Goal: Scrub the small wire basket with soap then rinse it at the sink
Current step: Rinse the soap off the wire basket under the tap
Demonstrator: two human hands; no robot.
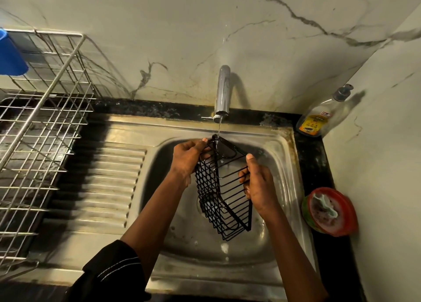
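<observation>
We hold the small black wire basket tilted on end over the sink bowl. Our right hand curls round its right edge, and our left hand pinches its upper corner. Beyond, a thin stream from the tap lands on that top corner.

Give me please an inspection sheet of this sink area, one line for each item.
Surface: steel sink with ribbed drainboard, stained.
Job's things: black wire basket held tilted over the sink; tap runs a thin stream onto its upper end.
Clutter: soap bottle and red tub with a scrubber, on the counter.
Hands: left hand grips the basket's upper end; right hand grips its side.
Cables: nothing seen.
Surroundings: dish rack, blue cup, marble wall.
</observation>
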